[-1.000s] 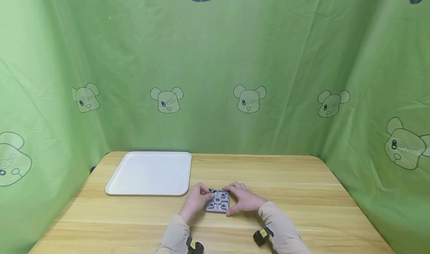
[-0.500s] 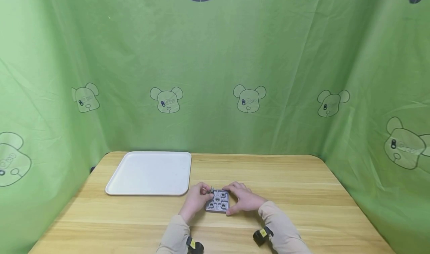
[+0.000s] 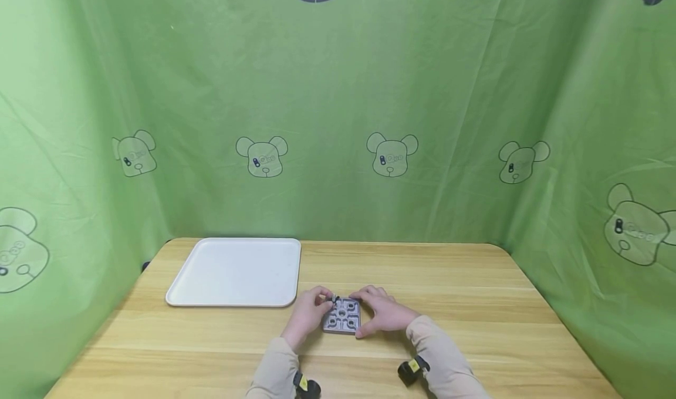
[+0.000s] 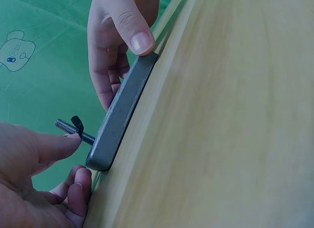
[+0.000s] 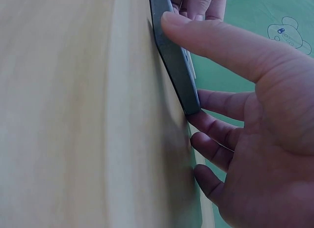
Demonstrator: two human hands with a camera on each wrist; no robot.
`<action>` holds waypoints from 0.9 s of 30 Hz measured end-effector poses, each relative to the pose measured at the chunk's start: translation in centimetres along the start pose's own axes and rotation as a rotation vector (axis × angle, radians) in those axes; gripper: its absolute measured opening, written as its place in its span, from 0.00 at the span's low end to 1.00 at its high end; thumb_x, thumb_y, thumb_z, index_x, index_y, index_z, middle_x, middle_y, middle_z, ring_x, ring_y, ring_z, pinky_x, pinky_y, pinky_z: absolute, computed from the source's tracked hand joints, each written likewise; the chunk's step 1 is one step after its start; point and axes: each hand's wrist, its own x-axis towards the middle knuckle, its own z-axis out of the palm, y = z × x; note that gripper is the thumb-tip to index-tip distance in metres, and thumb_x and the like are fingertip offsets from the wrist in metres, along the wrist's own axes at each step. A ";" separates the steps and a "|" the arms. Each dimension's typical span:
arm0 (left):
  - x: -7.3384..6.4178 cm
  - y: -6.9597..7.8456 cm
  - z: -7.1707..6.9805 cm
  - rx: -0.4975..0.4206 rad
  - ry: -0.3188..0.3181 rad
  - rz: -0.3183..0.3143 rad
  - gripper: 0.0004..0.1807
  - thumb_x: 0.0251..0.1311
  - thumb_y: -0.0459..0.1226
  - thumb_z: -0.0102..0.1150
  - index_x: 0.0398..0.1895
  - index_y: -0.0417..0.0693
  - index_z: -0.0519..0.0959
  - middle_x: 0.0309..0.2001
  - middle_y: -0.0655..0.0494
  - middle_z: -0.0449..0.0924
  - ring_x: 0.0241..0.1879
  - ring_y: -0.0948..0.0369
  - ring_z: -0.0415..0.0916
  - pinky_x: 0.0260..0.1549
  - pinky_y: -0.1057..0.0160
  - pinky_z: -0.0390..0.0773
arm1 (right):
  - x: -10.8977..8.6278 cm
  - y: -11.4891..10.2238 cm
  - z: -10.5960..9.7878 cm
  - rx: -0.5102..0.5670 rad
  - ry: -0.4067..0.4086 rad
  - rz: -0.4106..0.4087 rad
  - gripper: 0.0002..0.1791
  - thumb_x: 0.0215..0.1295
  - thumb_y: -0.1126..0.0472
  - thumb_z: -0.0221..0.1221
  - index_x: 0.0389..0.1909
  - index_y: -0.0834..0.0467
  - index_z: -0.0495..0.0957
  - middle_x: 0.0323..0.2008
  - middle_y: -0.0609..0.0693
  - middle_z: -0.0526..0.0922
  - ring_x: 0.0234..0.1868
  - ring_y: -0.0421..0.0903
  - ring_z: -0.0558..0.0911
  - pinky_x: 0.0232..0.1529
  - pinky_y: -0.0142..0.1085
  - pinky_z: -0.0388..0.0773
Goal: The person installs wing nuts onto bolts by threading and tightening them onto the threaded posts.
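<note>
A square grey metal plate [image 3: 342, 323] with ribs and round holes lies on the table. From its far left corner rises a threaded bolt [image 4: 61, 124], carrying a small black wing nut [image 4: 77, 124]. My left hand [image 3: 304, 315] is at that corner, its thumb on the nut and its index finger partly hidden behind it; the other fingers curl below, beside the plate's edge. My right hand [image 3: 384, 312] grips the plate by its right side, thumb at the near corner and fingers at the far one, as the right wrist view also shows.
A white tray [image 3: 237, 273] lies at the table's back left, a short way from the left hand. The wooden table [image 3: 449, 281] is bounded by a green curtain [image 3: 327, 94] behind and on both sides.
The left thumb and index finger have shifted slightly around the bolt, and the nut's dark wing has turned from the bolt's left to its right. The right hand and the plate stay put.
</note>
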 end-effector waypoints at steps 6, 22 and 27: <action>0.0 0.0 0.0 0.016 0.004 0.006 0.08 0.61 0.30 0.57 0.43 0.42 0.80 0.30 0.51 0.77 0.31 0.60 0.71 0.33 0.64 0.69 | 0.0 -0.1 -0.1 0.006 -0.003 0.000 0.49 0.41 0.43 0.73 0.65 0.57 0.67 0.61 0.56 0.70 0.62 0.57 0.67 0.62 0.62 0.61; -0.2 0.2 -0.1 -0.053 0.054 -0.056 0.06 0.58 0.29 0.61 0.35 0.39 0.73 0.30 0.53 0.72 0.32 0.60 0.69 0.31 0.67 0.70 | -0.1 -0.4 -0.1 0.008 -0.007 0.015 0.49 0.41 0.43 0.73 0.66 0.57 0.67 0.62 0.56 0.70 0.63 0.57 0.67 0.63 0.62 0.60; -0.1 0.3 -0.1 -0.039 0.062 -0.056 0.04 0.59 0.31 0.60 0.33 0.39 0.74 0.29 0.54 0.72 0.31 0.61 0.68 0.31 0.67 0.68 | -0.2 -0.5 -0.2 0.008 -0.004 0.018 0.49 0.41 0.44 0.73 0.66 0.57 0.67 0.62 0.56 0.70 0.63 0.57 0.67 0.63 0.62 0.60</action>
